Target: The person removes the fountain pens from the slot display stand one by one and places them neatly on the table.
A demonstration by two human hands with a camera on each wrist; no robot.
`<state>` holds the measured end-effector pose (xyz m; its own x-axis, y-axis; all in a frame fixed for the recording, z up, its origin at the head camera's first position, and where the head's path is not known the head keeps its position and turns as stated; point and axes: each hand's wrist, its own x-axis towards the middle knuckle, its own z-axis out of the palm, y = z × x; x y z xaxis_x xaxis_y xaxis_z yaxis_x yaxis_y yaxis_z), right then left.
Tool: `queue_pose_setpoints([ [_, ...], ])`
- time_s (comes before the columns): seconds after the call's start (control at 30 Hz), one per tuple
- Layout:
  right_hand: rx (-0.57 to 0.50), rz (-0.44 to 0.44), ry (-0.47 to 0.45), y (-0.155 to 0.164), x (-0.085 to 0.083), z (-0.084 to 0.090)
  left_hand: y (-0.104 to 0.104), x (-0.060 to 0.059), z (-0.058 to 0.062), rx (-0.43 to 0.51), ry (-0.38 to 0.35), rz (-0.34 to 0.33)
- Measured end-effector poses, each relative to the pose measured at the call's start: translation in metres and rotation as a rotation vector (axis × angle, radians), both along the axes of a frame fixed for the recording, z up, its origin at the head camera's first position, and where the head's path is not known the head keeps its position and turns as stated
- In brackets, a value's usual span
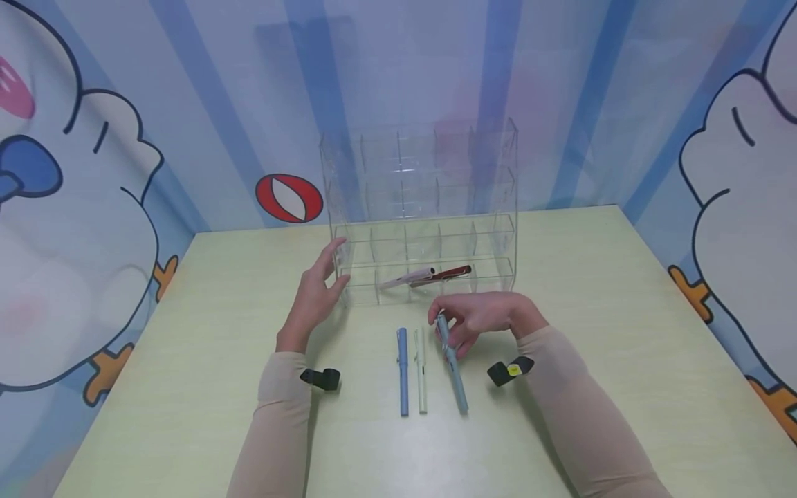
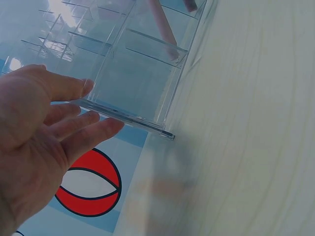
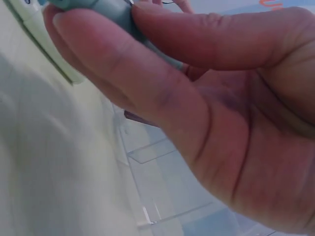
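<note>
From the head view I see my right hand [image 1: 482, 319] pinching the grey-blue pen [image 1: 452, 365] near its cap end, thumb and first fingers curled around the barrel; the far end of the pen seems to rest on the table [image 1: 623, 332], so the pen lies tilted, probably because it is gripped only at one end. In the right wrist view the fingers [image 3: 147, 83] close tightly on the barrel of this pen [image 3: 106, 11]. My left hand [image 1: 314, 294] is beside the left wall of the clear acrylic organizer [image 1: 423, 207], with fingers straight and a little spread; in the left wrist view the fingertips [image 2: 106, 125] are just at the lower edge of the organizer [image 2: 133, 83], I think to keep it steady, though I cannot tell if they really touch. Two more pens lie on the table, parallel and just beside each other: a blue pen [image 1: 402, 370] and a pale green pen [image 1: 421, 370]. In the front row of the organizer a white pen [image 1: 407, 278] and a dark red pen [image 1: 445, 274] lie across the compartments.
</note>
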<state>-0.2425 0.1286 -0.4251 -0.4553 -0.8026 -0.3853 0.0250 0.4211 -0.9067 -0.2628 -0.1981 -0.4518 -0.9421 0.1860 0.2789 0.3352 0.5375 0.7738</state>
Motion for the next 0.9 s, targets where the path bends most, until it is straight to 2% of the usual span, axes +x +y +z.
queue_pose_setpoints([
  [0.23, 0.029, -0.033, -0.009, -0.004, -0.001, -0.007, -0.001, -0.001, -0.001, 0.002, 0.025, -0.009],
  [0.7, 0.115, -0.129, 0.042, -0.014, 0.000, -0.014, -0.002, 0.000, -0.002, 0.005, 0.005, 0.000],
  [0.8, 0.120, -0.141, 0.036, -0.015, 0.000, -0.014, -0.002, -0.001, -0.002, -0.001, 0.001, 0.002],
  [0.9, 0.144, -0.132, 0.073, -0.016, 0.000, -0.014, -0.001, -0.001, -0.002, -0.003, -0.001, 0.002],
])
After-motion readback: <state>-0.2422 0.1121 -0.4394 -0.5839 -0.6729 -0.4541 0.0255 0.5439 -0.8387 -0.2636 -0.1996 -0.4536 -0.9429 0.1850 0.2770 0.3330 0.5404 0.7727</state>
